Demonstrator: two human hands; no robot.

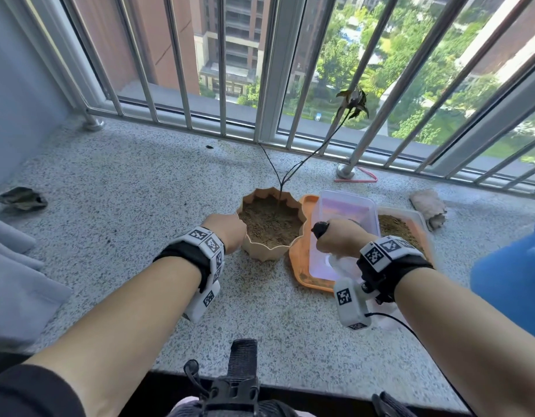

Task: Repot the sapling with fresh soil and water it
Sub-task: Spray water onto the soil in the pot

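While the left hand (pixel 227 233) curls round the rim of the soil-heavy pot (pixel 272 225) mid-ledge, its spindly sapling (pixel 293 170) (snappable) wants no touching, and the right hand (pixel 340 237) grips a black-tipped tool.

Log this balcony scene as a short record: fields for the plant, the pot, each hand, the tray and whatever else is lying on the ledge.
plant: thin sapling, standing in soil, top leaves drooping
pot: beige scalloped pot, filled with brown soil
left hand: curled against the pot's left rim
right hand: grips a black handle; tool end hidden
tray: orange tray, beside the pot on the right
box: clear plastic box lying on the tray
loose soil: pile at the tray's right end
ledge extras: dry leaf far left, rolled cloth far right
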